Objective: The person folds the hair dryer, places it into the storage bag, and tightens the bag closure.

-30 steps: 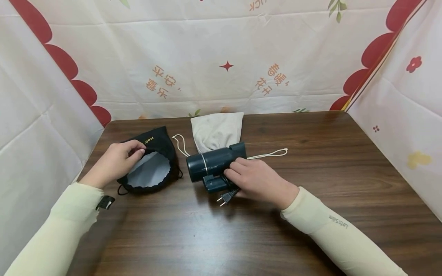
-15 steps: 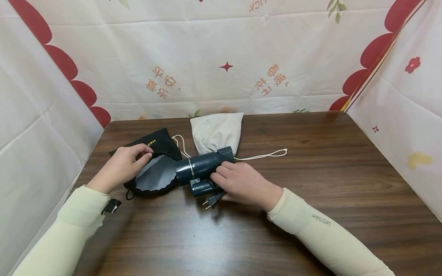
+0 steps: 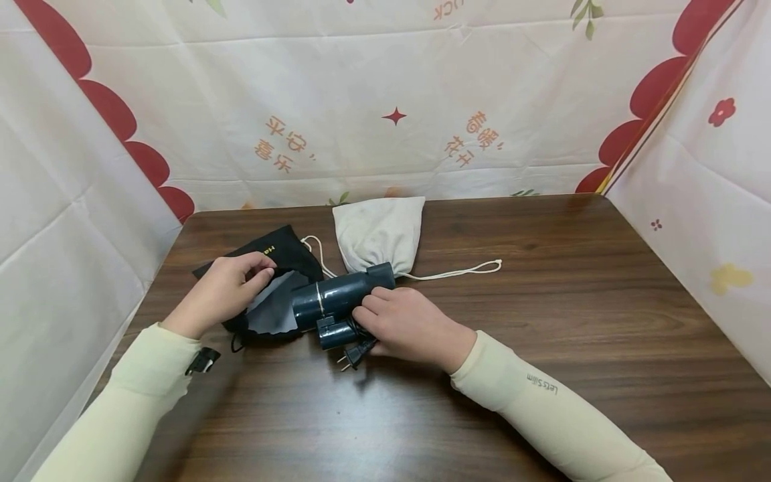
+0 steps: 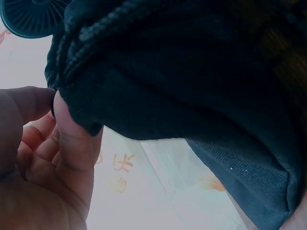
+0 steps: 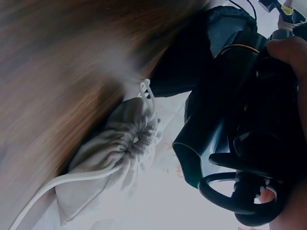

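Observation:
A black drawstring pouch (image 3: 295, 251) with yellow lettering and a grey lining lies at the left of the table. My left hand (image 3: 225, 291) pinches the rim of its mouth between thumb and fingers; the left wrist view shows the cloth (image 4: 144, 100) in that pinch. My right hand (image 3: 409, 328) grips a dark teal folding hair dryer (image 3: 337, 294) by its folded handle and bundled cord. The dryer's round rear end is at the pouch's mouth, over the lining. Its two-pin plug (image 3: 357, 353) hangs below the handle. In the right wrist view the dryer's nozzle (image 5: 189, 158) faces the camera.
A pale drawstring bag (image 3: 379, 231) lies just behind the dryer, its white cords (image 3: 464, 270) trailing to both sides. The brown wooden table (image 3: 572, 288) ends at a printed cloth backdrop (image 3: 391, 80), with cloth on the left and right too.
My right hand has carried the hair dryer leftward, bringing its rear end to the pouch's mouth. My left hand has shifted a little to the right with the pouch's rim.

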The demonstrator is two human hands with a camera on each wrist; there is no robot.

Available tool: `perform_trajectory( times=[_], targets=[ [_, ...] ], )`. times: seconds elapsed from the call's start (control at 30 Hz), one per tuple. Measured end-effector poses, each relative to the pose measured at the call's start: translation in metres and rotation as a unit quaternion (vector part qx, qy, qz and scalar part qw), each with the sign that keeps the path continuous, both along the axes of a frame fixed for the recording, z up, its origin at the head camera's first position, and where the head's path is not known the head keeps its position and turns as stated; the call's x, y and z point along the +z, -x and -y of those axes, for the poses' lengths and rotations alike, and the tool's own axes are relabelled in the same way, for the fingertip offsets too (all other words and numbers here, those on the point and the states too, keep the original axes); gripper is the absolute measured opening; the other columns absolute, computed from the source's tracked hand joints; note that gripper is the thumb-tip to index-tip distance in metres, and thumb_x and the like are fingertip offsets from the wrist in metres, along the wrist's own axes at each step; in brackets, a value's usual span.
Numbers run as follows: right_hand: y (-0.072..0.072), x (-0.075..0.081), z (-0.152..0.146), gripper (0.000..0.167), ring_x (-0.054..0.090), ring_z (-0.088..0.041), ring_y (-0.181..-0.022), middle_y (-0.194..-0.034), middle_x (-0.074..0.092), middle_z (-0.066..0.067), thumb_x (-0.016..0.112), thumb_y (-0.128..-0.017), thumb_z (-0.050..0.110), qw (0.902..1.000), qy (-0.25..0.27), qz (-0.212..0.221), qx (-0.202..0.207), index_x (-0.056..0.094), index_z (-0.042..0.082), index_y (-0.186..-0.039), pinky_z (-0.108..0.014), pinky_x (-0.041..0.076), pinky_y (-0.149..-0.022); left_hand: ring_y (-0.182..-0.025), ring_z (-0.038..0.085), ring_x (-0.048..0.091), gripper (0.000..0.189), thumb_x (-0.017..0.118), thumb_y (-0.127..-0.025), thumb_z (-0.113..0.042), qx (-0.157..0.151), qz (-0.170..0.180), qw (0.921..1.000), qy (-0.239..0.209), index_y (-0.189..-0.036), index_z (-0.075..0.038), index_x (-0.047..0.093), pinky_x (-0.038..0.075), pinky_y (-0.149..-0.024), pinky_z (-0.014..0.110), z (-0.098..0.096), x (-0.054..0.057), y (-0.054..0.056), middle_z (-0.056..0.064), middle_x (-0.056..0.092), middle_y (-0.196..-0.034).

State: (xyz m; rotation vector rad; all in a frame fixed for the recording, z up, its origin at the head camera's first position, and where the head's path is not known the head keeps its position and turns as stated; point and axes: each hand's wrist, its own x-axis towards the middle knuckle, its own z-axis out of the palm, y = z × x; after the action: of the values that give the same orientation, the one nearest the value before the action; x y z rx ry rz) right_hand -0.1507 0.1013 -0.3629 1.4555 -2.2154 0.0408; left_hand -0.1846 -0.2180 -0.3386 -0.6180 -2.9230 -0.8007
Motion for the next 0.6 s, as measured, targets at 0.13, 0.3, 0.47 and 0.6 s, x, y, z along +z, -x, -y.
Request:
perform_trajectory(
  times=[0.13, 0.3, 0.47, 0.6],
  targets=[
    [-0.001, -0.001, 0.005, 0.034, 0.050, -0.015, -0.072, -0.075, 0.051, 0.004, 0.079, -0.080, 0.041, 1.0000, 0.002, -0.004, -0.004, 0.059, 0.014, -0.087, -0.028, 0.044, -0.060, -0.057, 0.016, 0.046, 0.013, 0.058, -0.101, -0.015, -0.012, -0.011, 0.9998, -0.007, -0.107, -0.009, 0.069, 0.041, -0.053, 0.032, -0.004, 0.000, -0.001, -0.001, 0.052, -0.066],
    [0.000, -0.003, 0.014, 0.036, 0.052, -0.016, -0.074, -0.076, 0.053, 0.004, 0.078, -0.079, 0.043, 0.9999, 0.003, -0.010, -0.012, 0.059, 0.014, -0.087, -0.029, 0.043, -0.063, -0.058, 0.016, 0.047, 0.013, 0.059, -0.100, -0.014, -0.019, -0.016, 0.9996, -0.012, -0.107, -0.010, 0.069, 0.041, -0.054, 0.032, -0.009, -0.001, -0.002, -0.002, 0.053, -0.067],
    [-0.002, -0.002, 0.022, 0.036, 0.054, -0.016, -0.076, -0.078, 0.054, 0.004, 0.079, -0.077, 0.044, 0.9997, 0.002, -0.004, -0.025, 0.060, 0.015, -0.089, -0.029, 0.043, -0.063, -0.062, 0.017, 0.049, 0.012, 0.060, -0.099, -0.015, -0.020, -0.020, 0.9995, -0.010, -0.106, -0.011, 0.070, 0.043, -0.057, 0.034, -0.014, -0.002, -0.003, -0.001, 0.060, -0.074],
    [-0.004, -0.001, 0.026, 0.039, 0.055, -0.017, -0.077, -0.079, 0.055, 0.004, 0.080, -0.075, 0.044, 0.9992, -0.003, 0.007, -0.039, 0.060, 0.015, -0.090, -0.030, 0.043, -0.065, -0.066, 0.019, 0.051, 0.013, 0.060, -0.099, -0.015, -0.013, -0.024, 0.9996, -0.007, -0.107, -0.011, 0.070, 0.044, -0.060, 0.035, -0.015, -0.002, -0.005, 0.001, 0.065, -0.082]
  ],
)
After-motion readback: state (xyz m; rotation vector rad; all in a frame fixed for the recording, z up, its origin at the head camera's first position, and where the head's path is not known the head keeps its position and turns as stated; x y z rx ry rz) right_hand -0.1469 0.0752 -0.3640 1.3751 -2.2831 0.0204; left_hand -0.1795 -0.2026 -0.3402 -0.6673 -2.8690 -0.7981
